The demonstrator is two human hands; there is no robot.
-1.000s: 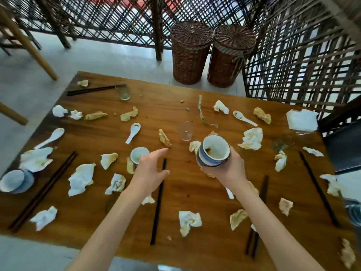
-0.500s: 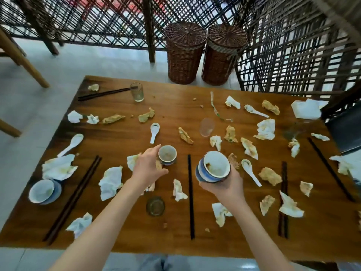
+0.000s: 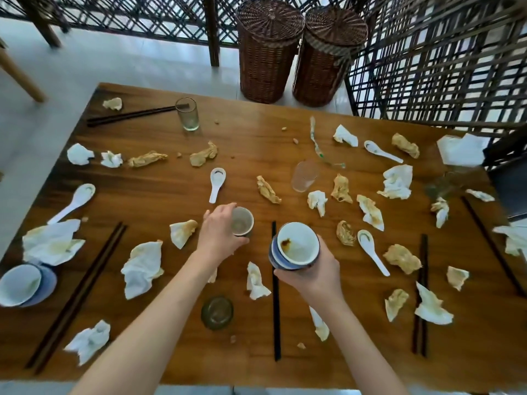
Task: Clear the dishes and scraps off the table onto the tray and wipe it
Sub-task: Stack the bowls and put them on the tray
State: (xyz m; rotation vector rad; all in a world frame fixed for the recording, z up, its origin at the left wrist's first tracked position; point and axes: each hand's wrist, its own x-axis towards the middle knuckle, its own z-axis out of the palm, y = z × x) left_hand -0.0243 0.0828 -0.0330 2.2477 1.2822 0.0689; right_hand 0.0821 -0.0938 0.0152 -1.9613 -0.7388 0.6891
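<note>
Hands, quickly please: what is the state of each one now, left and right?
Left hands-side: the left hand grips the small cup on the table.
Right hand holds the stacked bowls above the table.

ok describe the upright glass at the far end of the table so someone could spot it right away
Start at the wooden table and look to its far left corner. There a clear glass stands upright at the tip of a pair of dark chopsticks. It is the only tall glass standing; the other tall one lies tipped over mid-table.
</note>
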